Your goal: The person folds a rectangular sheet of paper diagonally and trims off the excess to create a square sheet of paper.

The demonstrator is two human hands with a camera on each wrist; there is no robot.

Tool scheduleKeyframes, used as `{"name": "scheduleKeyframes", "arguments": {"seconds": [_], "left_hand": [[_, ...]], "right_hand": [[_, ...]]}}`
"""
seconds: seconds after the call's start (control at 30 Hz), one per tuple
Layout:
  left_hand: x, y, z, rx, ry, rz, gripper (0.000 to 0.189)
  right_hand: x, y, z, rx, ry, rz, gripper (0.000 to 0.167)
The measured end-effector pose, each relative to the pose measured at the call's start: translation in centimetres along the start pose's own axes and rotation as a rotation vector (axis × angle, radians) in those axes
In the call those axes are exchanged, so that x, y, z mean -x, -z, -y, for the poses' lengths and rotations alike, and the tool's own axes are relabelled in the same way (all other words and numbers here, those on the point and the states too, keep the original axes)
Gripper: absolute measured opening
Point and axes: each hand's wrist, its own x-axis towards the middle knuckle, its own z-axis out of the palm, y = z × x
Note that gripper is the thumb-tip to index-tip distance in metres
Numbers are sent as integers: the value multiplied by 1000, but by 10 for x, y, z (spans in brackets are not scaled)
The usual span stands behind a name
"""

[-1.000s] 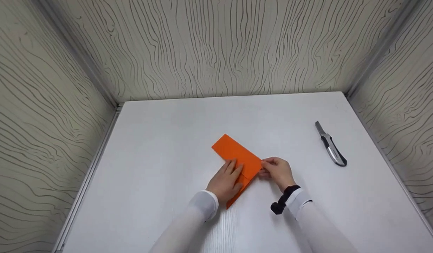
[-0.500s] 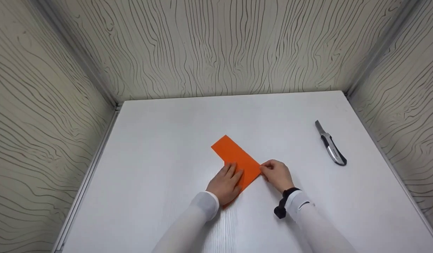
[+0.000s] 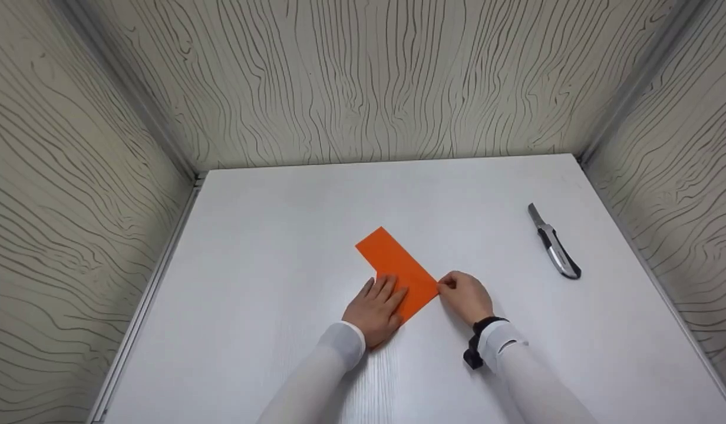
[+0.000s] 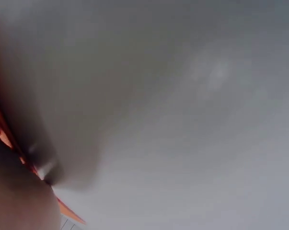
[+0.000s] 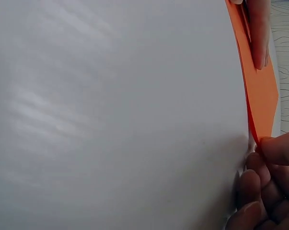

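A folded sheet of orange paper [image 3: 401,259], shaped like an L, lies near the middle of the white table. My left hand [image 3: 376,309] rests on its lower left part with fingers spread, covering some of it. My right hand [image 3: 466,296] pinches the paper's right corner between thumb and fingertips. In the right wrist view, the thumb of the right hand [image 5: 281,177] lies on top of the orange paper [image 5: 259,91] at its corner, with fingers curled beneath. Mostly table and a sliver of orange paper [image 4: 70,213] fill the left wrist view.
A utility knife [image 3: 556,244] with a silver and black handle lies at the right of the white table [image 3: 269,235], blade end pointing away. Wood-grain panels [image 3: 363,82] stand around the back and both sides.
The paper's right corner and my right hand have moved slightly toward me. A crease visible earlier beside the left fingers no longer shows. The left hand has barely shifted; the knife is unmoved.
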Motion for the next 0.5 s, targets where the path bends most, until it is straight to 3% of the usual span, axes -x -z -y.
{"name": "scheduleKeyframes", "arguments": {"seconds": [0.23,0.5], "left_hand": [[4,-2,3,-55,-26,-4,62],[4,-5,4,-27,-24,4,62]], "right_hand": [[-4,2,-5,20,2,14,14],[-6,6,-7,9,1,60,13]]}}
